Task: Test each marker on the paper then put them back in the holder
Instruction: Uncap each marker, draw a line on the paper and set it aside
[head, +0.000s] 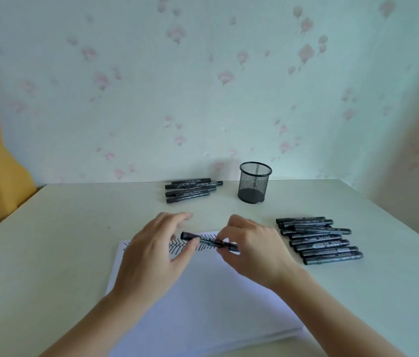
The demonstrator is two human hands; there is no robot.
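The markers (319,239) are black with grey printed labels. The mesh holder (254,182) is black. The paper (203,292) is white with black zigzag strokes. The surface (74,228) is cream, the wallpaper (203,86) pale green with pink flowers.

Black wire-mesh metal holder (254,182) at one o'clock; matt white paper (203,292); markers (319,239) at three o'clock, probably glossy plastic.

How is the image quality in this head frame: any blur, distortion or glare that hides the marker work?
Head view: soft, even daylight, no glare; wide-angle lens bows the table edges; left hand fingertips slightly motion-blurred; held marker, right hand, scribbles on the paper and mesh holder readable; marker label text too soft to read.
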